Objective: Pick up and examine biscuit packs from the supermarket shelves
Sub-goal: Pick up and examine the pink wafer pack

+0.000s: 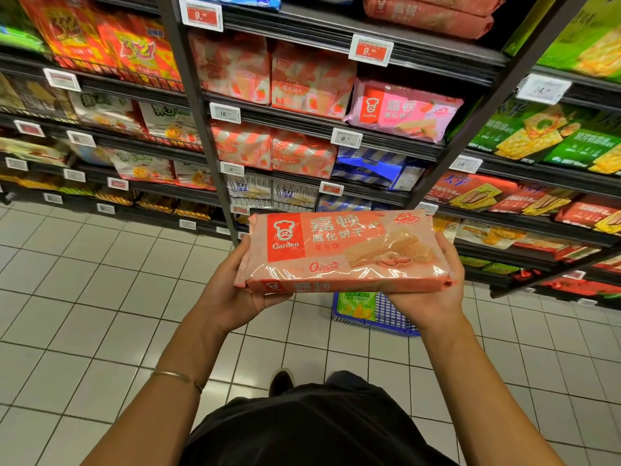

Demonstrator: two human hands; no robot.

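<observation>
I have the biscuit pack (342, 252) held out in front of me with both hands, level and face up, in the air above the tiled floor (100, 297) and just in front of the lower shelves (289, 120). It is a salmon-pink wrapper with a red "Garden" panel at its left end and a picture of wafers toward the right. My left hand (235, 290) cups the left end, with the palm and fingers under the pack and the crimped seal sticking out past them. My right hand (440, 287) grips the right end, its fingers curled up round the far edge. A thin bracelet (178, 378) sits on my left wrist. Below the pack, a blue basket (379, 314) stands on the floor with a green packet (356, 306) lying in it. The shelves ahead are packed with biscuit bags: a pink Garden pack (403, 111) lies flat on a middle shelf, orange-striped bags stand to its left and green cracker bags fill the bay on the right. Price tags (370, 50) are clipped along the shelf edges. The toe of my dark shoe (281, 381) shows on the tiles.
</observation>
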